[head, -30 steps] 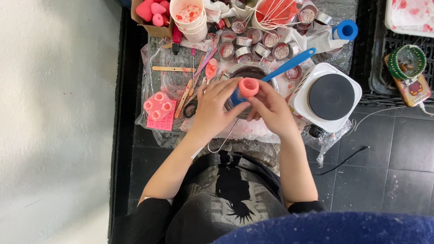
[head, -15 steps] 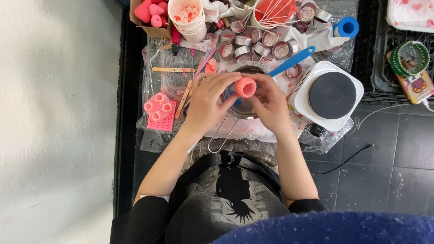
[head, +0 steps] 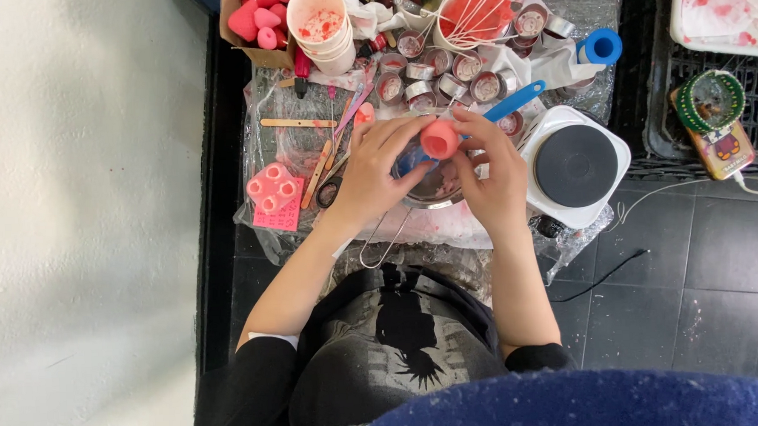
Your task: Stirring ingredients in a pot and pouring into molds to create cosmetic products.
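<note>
Pink mould (head: 440, 139), apparently in both hands

we are seeing tins (head: 441, 81) crowding beyond our hands, a hot plate (head: 575, 166) blocking the right, sticks (head: 315, 160) and a pink mould (head: 274, 190) cluttering the left; only the near edge is lying open.

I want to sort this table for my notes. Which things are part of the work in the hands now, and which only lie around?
In hand:
- pink cylinder, held by left hand and right hand
- metal bowl under it

Lying about:
- white hotplate
- blue-handled tool
- small tins
- stacked cups
- pink mould
</note>
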